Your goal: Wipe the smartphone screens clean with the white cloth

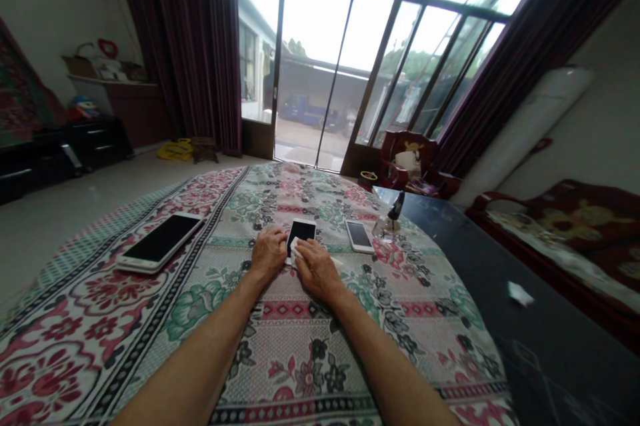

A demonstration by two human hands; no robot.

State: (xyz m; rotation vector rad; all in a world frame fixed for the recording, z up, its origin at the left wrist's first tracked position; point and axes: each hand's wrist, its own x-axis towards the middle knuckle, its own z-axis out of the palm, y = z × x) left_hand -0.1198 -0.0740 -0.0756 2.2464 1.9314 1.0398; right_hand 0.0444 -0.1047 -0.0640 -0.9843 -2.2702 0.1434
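A white smartphone [303, 230] with a dark screen lies flat on the patterned tablecloth [310, 336] in front of me. My left hand [270, 253] grips its left edge with curled fingers. My right hand [317, 269] presses a small white wipe [295, 247] against the lower part of the screen. A second white phone [359, 237] lies just to the right. Farther left, a larger white tablet [161, 243] rests on what looks like another white device, only its edge showing.
Behind the right phone stands a clear spray bottle [388, 226] with a black nozzle. A dark table [480, 293] adjoins on the right, with a crumpled white tissue [520, 294] on it. Carved wooden seats [565, 213] stand beyond, and glass doors [320, 79] at the back.
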